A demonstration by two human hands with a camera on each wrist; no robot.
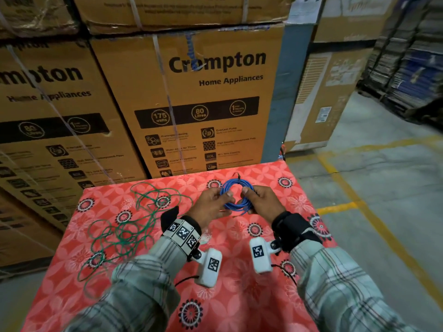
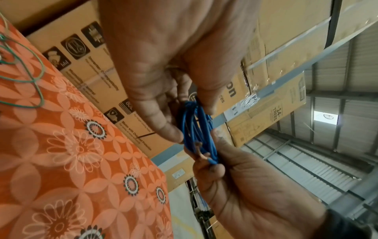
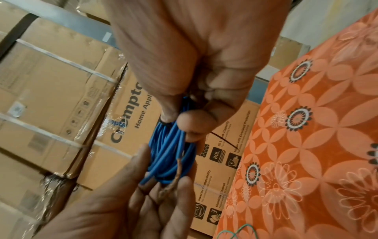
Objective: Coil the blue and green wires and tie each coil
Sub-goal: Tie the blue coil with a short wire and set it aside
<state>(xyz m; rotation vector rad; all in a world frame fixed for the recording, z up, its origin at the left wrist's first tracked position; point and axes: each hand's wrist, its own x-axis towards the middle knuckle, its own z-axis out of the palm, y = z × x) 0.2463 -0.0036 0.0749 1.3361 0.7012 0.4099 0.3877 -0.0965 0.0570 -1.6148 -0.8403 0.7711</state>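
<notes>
The blue wire point(image 1: 236, 200) is wound into a small coil held above the table point(image 1: 239, 295), which has a red flowered cloth. My left hand point(image 1: 208, 204) pinches the coil's left side between thumb and fingers point(image 2: 163, 122). My right hand point(image 1: 263, 200) grips the right side, its thumb point(image 3: 194, 122) pressed on the strands of the blue wire point(image 3: 169, 153). A bare copper end point(image 3: 174, 177) of the blue wire point(image 2: 196, 129) lies across my left hand's fingers. The green wire point(image 1: 124, 226) lies loose and tangled on the cloth to the left, with parts showing as green wire point(image 2: 24, 64) and green wire point(image 3: 235, 231).
Stacked cardboard appliance boxes point(image 1: 203, 104) stand right behind the table's far edge. More boxes point(image 1: 330, 92) are at the back right. A concrete floor with yellow lines point(image 1: 371, 212) runs along the table's right side.
</notes>
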